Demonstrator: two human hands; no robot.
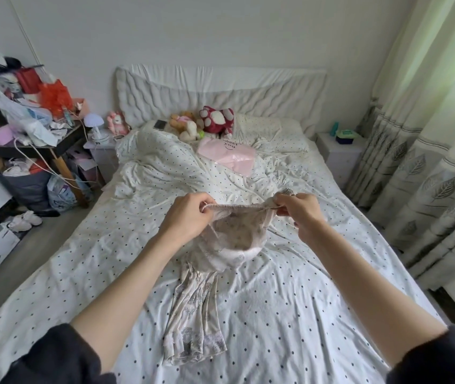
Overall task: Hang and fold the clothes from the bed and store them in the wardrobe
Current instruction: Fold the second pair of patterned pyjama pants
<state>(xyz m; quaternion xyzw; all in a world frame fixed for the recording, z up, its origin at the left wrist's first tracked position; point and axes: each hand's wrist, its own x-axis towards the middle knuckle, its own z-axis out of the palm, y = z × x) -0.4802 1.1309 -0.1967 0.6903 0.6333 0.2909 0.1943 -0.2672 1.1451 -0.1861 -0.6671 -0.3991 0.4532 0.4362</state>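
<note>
A pale beige patterned garment point(197, 303) hangs over the middle of the bed point(290, 314), its lower part lying crumpled on the dotted sheet. Its elastic waistband is stretched between my two hands. My left hand point(186, 214) pinches the left end of the band, fingers curled round it. At the right end my right hand point(299, 214) grips the band with bunched fabric sticking out above the fingers. The garment's opening sags between the hands. No wardrobe is in view.
A pink garment point(227, 155) lies near the pillows beside plush toys point(212, 121) and a rumpled duvet point(160, 164). Left of the bed stands a cluttered table point(21, 126); bags, boxes and slippers point(25, 221) cover the floor. A nightstand point(341, 151) and curtains point(426, 162) line the right.
</note>
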